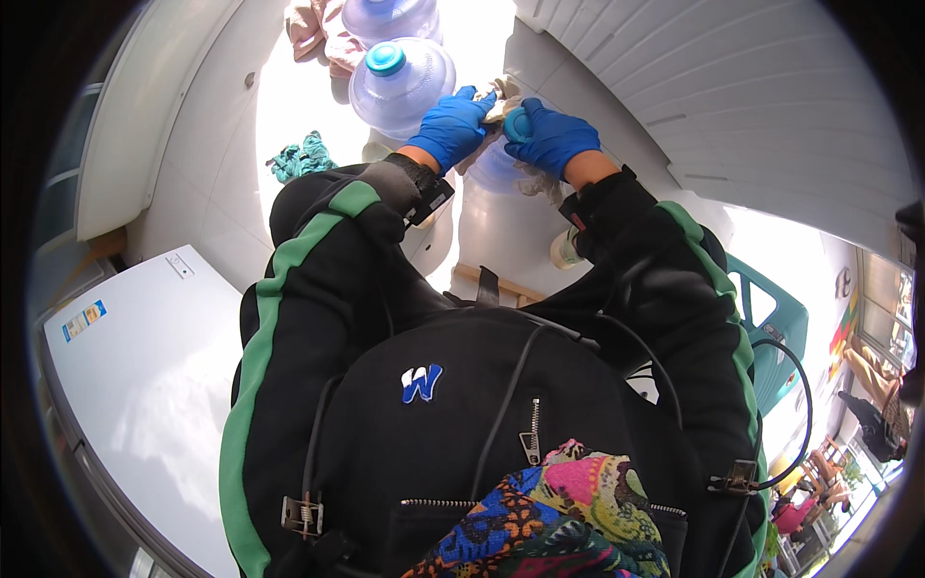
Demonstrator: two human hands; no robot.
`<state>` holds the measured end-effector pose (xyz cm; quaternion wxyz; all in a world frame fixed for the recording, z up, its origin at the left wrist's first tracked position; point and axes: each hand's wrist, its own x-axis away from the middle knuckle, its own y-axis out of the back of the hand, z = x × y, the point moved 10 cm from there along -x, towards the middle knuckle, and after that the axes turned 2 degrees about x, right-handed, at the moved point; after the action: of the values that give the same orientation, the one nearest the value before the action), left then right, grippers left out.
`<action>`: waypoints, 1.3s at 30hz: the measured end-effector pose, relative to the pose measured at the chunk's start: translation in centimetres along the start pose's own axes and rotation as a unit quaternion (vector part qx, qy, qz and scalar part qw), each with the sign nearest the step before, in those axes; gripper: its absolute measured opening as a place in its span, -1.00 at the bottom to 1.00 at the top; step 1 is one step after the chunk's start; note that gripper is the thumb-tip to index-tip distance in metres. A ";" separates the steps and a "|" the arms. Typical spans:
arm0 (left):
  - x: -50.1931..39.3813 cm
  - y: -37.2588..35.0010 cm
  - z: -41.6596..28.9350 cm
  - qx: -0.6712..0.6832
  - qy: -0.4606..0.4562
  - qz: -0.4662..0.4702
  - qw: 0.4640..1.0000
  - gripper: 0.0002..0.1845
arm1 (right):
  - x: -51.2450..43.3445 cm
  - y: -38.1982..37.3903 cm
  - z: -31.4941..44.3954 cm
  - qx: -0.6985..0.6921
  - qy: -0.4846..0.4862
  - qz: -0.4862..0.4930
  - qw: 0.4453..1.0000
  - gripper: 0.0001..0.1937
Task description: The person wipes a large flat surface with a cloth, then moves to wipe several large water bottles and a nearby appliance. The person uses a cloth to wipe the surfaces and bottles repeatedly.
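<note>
A clear plastic water jug (pixel 495 170) stands on the floor before me, partly covered by my hands and by cloth. My right hand (pixel 556 137), in a blue glove, grips its teal cap (pixel 517 126) from the right. Bunched beige cloth (pixel 504 95) is under the fingers of my left hand (pixel 452 128), gloved in blue as well. More crumpled cloth (pixel 542 186) hangs along the jug's near side. Just left of my left hand is a second water jug (pixel 401 87) with its teal cap (pixel 385 58) on.
Another jug (pixel 390 18) and pinkish cloth (pixel 325 32) lie farther off. A green cloth (pixel 302 157) rests by my knee. On the left is a white appliance (pixel 152 390), on the right a ribbed white panel (pixel 723 94) and a teal plastic stool (pixel 777 325). People (pixel 878 376) show at far right.
</note>
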<state>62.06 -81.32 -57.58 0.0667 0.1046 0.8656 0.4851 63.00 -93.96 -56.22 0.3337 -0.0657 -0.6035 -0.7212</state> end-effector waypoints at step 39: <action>-6.6 9.5 -9.9 0.113 -0.125 -0.153 0.974 -0.53 | 9.5 8.1 0.9 0.101 0.198 -0.259 0.940 -0.54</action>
<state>67.43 -86.26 -44.24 0.2353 0.0378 0.9053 0.3517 60.00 -97.36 -44.58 0.2531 0.2705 -0.5911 -0.7165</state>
